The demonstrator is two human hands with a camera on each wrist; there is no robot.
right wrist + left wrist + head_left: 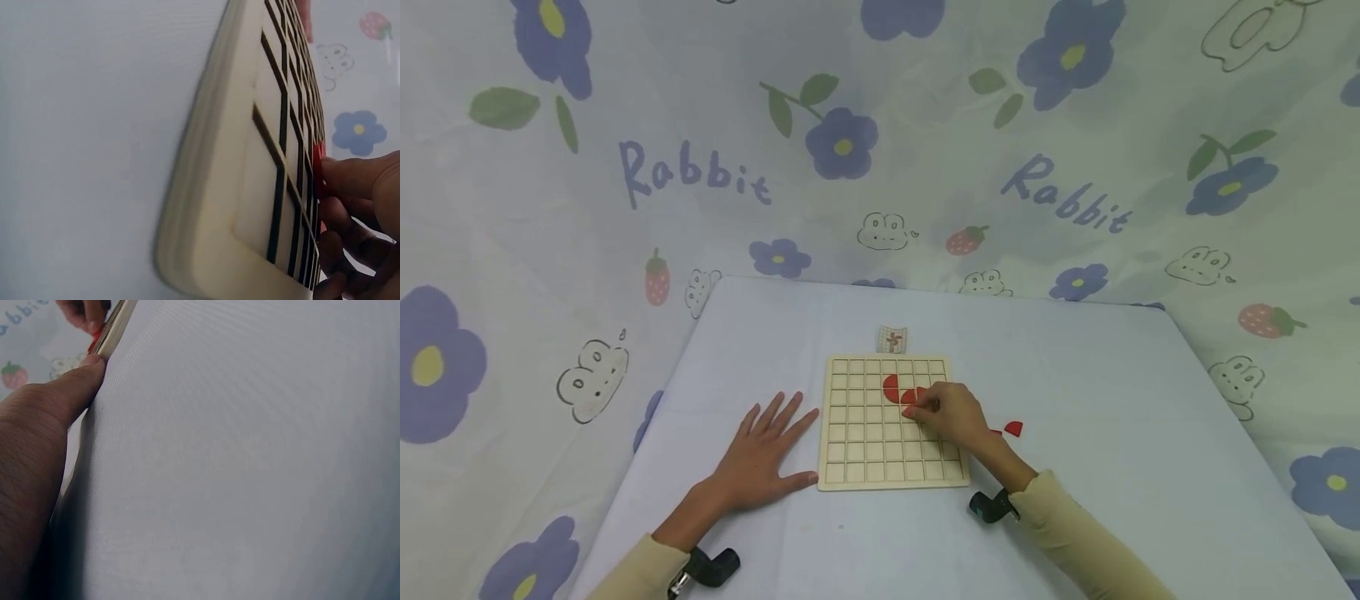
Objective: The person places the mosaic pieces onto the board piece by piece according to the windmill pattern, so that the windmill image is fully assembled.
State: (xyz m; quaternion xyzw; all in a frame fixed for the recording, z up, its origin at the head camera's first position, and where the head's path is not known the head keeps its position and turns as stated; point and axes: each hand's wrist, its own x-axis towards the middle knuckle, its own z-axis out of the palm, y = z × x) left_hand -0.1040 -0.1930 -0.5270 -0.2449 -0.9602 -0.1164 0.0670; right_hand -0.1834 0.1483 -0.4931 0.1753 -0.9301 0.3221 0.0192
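A wooden grid board [857, 454] lies flat on the white-covered table, with several red quarter-circle pieces [891, 388] in cells of its upper middle. My right hand [953, 414] pinches a red piece [319, 169] between thumb and fingers over the board, right of centre. My left hand [762, 463] rests on the cloth left of the board with fingers spread, its thumb tip touching or nearly touching the board's edge. In the left wrist view the thumb [75, 387] meets the board's side [115, 334].
A loose red quarter-circle piece [1013, 428] lies right of the board, with another partly hidden by the right wrist. A small pattern card [892, 339] sits just behind the board. Printed fabric [925, 183] hangs behind the table.
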